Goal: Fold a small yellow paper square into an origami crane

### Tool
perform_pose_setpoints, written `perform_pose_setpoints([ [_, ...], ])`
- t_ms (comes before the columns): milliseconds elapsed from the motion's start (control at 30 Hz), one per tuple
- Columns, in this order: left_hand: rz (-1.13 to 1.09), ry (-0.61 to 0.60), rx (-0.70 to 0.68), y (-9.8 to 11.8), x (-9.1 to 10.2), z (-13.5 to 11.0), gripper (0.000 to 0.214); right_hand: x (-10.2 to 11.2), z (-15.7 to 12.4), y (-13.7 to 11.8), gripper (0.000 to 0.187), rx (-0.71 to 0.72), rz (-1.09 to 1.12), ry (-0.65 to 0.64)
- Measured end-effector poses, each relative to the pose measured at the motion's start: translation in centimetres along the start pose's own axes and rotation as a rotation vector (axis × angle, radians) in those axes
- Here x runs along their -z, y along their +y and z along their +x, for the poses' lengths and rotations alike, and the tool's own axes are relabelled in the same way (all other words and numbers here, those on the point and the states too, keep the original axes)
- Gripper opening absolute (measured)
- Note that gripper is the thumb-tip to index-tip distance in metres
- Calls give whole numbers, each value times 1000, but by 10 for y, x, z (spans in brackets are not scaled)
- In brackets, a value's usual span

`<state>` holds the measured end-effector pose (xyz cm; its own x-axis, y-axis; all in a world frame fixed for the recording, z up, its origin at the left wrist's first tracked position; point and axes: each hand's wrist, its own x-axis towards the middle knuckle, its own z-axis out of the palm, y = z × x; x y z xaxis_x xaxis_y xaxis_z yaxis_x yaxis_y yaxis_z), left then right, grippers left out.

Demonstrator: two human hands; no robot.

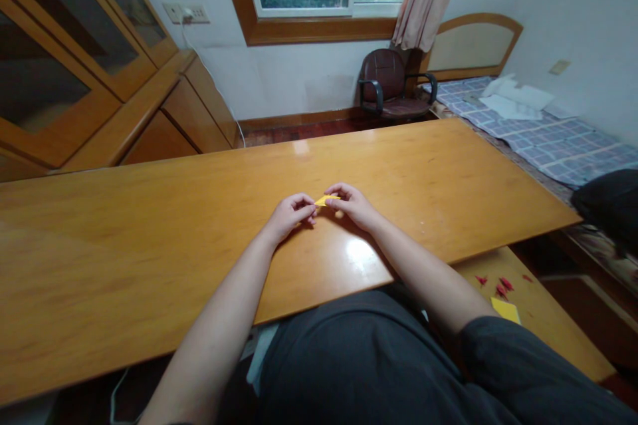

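Note:
A small piece of folded yellow paper (326,200) is held between my two hands, just over the wooden table (174,232). My left hand (294,212) pinches its left, pointed end between thumb and fingers. On the other side my right hand (351,204) grips the right part, thumb in front and fingers behind. The fingers cover some of the paper, so its full folded shape is partly hidden.
A lower wooden surface (548,318) at the right carries several small red folded-paper pieces (504,284) and a yellow paper sheet (506,310). Beyond the table stand a brown armchair (389,82), a bed (558,126) and a cabinet (144,112). A black bag-like object (611,209) lies far right.

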<state>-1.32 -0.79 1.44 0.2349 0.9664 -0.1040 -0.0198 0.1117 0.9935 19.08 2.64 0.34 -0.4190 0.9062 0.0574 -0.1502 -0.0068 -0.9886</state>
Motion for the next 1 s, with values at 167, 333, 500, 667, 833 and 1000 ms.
perform_pose_setpoints([
  [167, 8, -4, -13, -2, 1, 1, 36, 0, 0, 0, 35, -3, 4, -2],
  [333, 11, 5, -6, -2, 1, 1, 36, 0, 0, 0, 36, -7, -9, -2],
  [500, 9, 6, -4, -4, 2, 2, 35, 1, 0, 0, 35, -14, -13, -12],
  [667, 20, 7, 1, -3, 1, 2, 36, 1, 0, 1, 35, -17, -35, -14],
  [833, 21, 16, 2, -1, -1, 1, 36, 2, 1, 2, 36, -20, -24, -20],
  [1000, 27, 21, 6, 3, -2, 0, 37, 1, 1, 1, 35, -22, -13, -16],
])
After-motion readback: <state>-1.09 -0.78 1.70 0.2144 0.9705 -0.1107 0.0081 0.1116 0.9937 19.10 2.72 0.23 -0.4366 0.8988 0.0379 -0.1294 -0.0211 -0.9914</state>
